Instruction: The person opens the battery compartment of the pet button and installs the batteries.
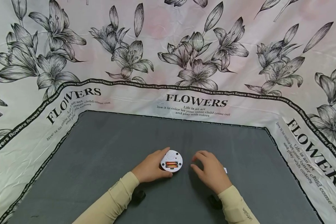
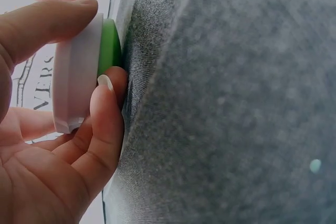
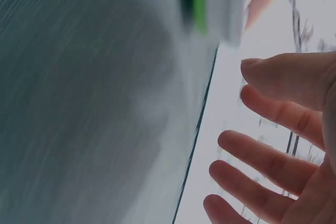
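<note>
My left hand (image 1: 152, 166) grips a round white battery-powered device (image 1: 172, 156) by its rim, thumb on one side and fingers on the other. Its speaker-holed back faces up, and two orange batteries (image 1: 171, 165) lie side by side in the uncovered compartment. In the left wrist view, the device's green face (image 2: 109, 48) points toward the grey cloth, with fingertips beside it. Just right of the device, my right hand (image 1: 211, 171) hovers with nothing between its loosely bent fingers, apart from the device in the right wrist view.
A grey surface (image 1: 112, 140) lies under both hands, bordered by white flower-printed cloth (image 1: 145, 96). A small white piece (image 1: 225, 170) shows just beyond the right hand, partly hidden by it. Dark wrist-worn objects (image 1: 138, 196) sit below both wrists.
</note>
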The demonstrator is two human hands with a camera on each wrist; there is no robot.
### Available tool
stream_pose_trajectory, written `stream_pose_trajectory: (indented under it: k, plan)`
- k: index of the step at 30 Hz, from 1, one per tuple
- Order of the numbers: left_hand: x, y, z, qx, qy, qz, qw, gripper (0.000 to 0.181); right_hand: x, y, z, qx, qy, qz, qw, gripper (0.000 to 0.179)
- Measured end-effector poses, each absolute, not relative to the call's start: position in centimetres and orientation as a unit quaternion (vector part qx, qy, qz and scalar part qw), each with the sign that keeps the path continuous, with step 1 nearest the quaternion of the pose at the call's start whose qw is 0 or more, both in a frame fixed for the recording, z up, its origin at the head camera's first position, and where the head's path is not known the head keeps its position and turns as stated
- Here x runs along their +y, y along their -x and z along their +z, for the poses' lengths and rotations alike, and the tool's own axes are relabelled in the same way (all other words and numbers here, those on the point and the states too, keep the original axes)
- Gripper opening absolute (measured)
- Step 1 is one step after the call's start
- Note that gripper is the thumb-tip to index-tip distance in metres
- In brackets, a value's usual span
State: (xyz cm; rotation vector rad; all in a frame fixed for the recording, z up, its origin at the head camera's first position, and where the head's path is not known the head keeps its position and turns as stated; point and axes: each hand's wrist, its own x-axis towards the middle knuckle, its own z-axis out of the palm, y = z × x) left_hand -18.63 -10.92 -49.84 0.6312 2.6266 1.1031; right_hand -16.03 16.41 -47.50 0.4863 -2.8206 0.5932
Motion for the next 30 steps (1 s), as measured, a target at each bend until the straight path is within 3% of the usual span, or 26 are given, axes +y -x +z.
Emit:
stream_pose_trajectory:
  k: [14, 30]
  plan:
    - [-10.7, 18.4, -49.8, 0.896, -0.199, 0.377, 0.121, 0.102, 26.7, 14.2, -48.5, -0.979, -0.092, 0.173, 0.062, 0.02]
    - [-10.6, 18.4, -49.7, 0.897, -0.202, 0.375, 0.116, 0.101, 26.3, 15.1, -48.9, -0.973, -0.124, 0.181, 0.068, 0.021]
